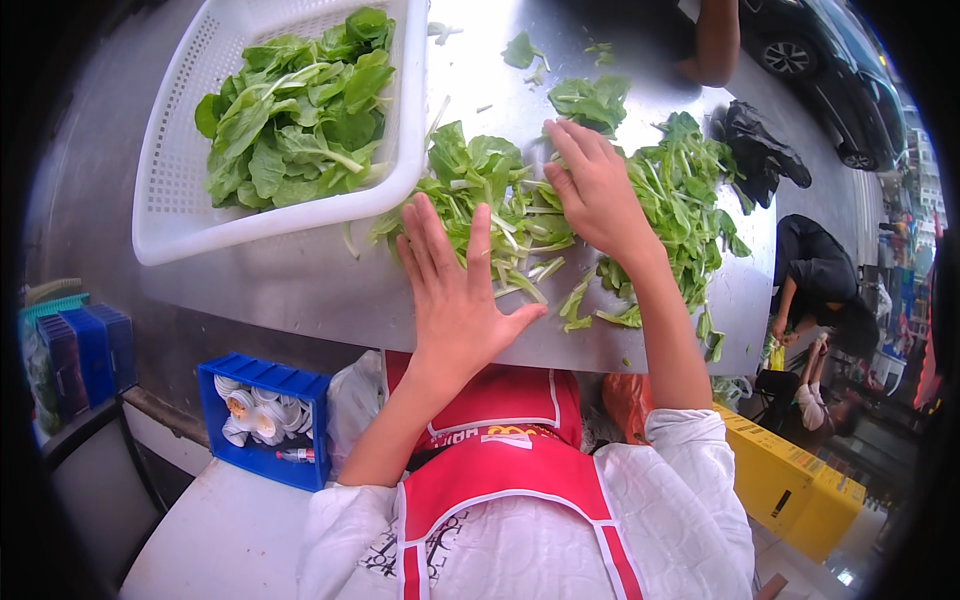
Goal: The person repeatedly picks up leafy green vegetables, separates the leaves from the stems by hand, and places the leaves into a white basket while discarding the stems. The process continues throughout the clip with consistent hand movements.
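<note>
On a stainless steel table (300, 289) lies a loose spread of leafy greens (480, 165). My left hand (457, 285), fingers apart and palm down, is at the near left edge of this spread. Further right, my right hand (596, 184) reaches over the greens with thumb apart from the fingers; it grips nothing that shows. A larger heap of greens (679, 206) lies right of my right hand. At the upper left, a white perforated plastic basket (277, 229) holds more leaves (300, 127).
A black plastic bag (765, 150) lies at the table's right edge. Another person's arm (716, 45) is at the far side. Below left stands a blue crate (262, 367) of white items. People crouch or sit to the right, near a yellow box (795, 480).
</note>
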{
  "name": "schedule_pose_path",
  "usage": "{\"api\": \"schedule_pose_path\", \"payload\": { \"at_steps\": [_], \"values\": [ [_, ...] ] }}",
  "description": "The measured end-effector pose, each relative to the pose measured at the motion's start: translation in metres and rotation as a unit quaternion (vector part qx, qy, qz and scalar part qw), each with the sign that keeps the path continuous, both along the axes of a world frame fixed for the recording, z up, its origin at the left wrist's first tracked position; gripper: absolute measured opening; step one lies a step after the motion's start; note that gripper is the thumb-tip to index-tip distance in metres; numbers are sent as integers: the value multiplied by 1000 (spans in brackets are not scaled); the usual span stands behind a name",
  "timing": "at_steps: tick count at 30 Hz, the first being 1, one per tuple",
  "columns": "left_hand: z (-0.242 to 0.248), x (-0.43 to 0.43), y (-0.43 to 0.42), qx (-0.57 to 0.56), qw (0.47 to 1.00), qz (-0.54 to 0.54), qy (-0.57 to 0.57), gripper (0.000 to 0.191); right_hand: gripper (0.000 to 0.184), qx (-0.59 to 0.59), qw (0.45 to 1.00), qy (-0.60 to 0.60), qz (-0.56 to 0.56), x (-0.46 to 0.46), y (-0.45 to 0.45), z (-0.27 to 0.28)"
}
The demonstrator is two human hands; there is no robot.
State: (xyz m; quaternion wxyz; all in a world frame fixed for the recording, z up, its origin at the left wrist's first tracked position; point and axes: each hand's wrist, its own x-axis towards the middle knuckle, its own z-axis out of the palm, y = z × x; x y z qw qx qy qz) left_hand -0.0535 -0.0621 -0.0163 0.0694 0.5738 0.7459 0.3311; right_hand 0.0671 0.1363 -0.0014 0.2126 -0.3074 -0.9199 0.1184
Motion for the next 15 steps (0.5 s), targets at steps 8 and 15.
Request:
{"api": "schedule_pose_path", "payload": {
  "at_steps": [8, 15],
  "values": [
    [0, 1, 28, -72, 997, -5, 40, 114, 31, 43, 993, -109, -19, 56, 16, -1],
    [3, -11, 4, -43, 998, -33, 18, 112, 110, -21, 993, -85, 74, 48, -41, 20]
  ]
}}
